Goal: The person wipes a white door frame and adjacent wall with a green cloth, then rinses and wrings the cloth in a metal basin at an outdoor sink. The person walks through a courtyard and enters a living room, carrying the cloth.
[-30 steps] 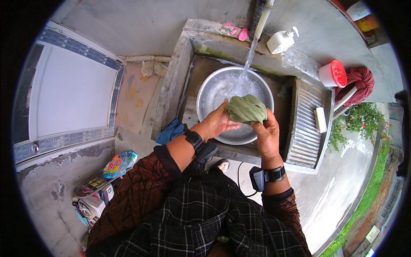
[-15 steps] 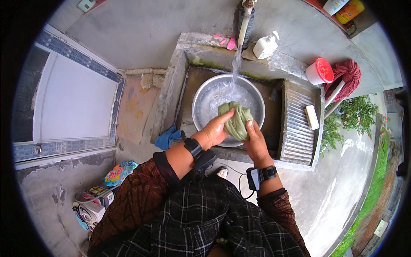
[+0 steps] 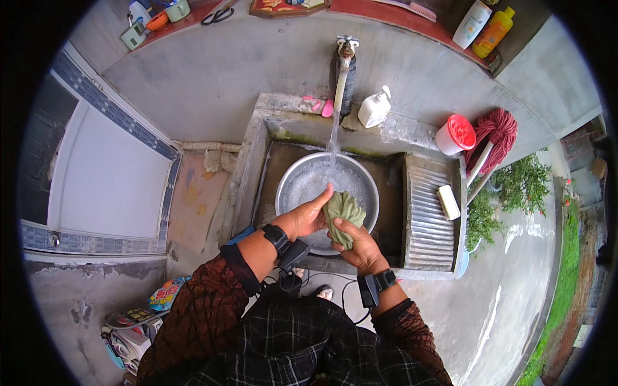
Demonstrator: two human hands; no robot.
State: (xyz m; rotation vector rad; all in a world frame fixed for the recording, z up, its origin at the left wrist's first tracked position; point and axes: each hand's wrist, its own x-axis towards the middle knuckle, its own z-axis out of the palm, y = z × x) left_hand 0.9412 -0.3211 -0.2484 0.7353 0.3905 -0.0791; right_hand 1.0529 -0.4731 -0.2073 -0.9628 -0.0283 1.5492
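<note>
Head view shows both hands closed on a wet green cloth (image 3: 343,217) bunched into a wad. Its long axis runs roughly top to bottom, upper end toward the tap, lower end toward the person. Left hand (image 3: 308,217) presses its left side with fingers stretched upward; right hand (image 3: 362,246) clasps its lower end. Just beneath the grip sits a metal basin (image 3: 302,183) in a concrete sink (image 3: 257,138). Water falls from the tap (image 3: 346,51) beyond it. To the right lies a ribbed washboard (image 3: 428,219).
</note>
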